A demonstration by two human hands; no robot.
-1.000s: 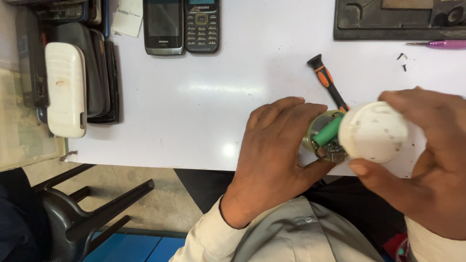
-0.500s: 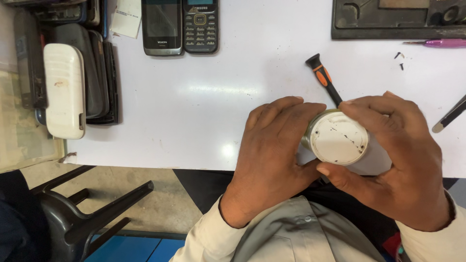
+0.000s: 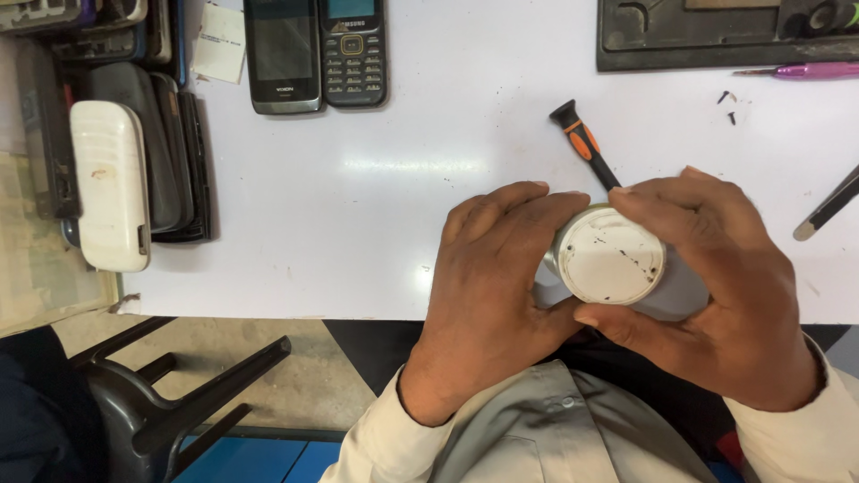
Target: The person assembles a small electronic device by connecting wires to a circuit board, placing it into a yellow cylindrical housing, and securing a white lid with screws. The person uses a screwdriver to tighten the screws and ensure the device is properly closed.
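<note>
hands: left (image 3: 488, 286), right (image 3: 716, 286) both clasp round white plastic cap (image 3: 610, 259) | smooth white table (image 3: 376, 197)

A single view is given, from a camera worn on the head, looking almost straight down onto the white table (image 3: 376, 206). The near table edge is seen low in the frame, with floor and a dark chair (image 3: 170, 394) caught beneath at the lower left. The left hand (image 3: 497, 286) and right hand (image 3: 716, 286) are taken close up, right of centre. The far side is cropped by the top edge, where two phones (image 3: 313, 54) are cut off. No second view is offered for overlap.
</note>
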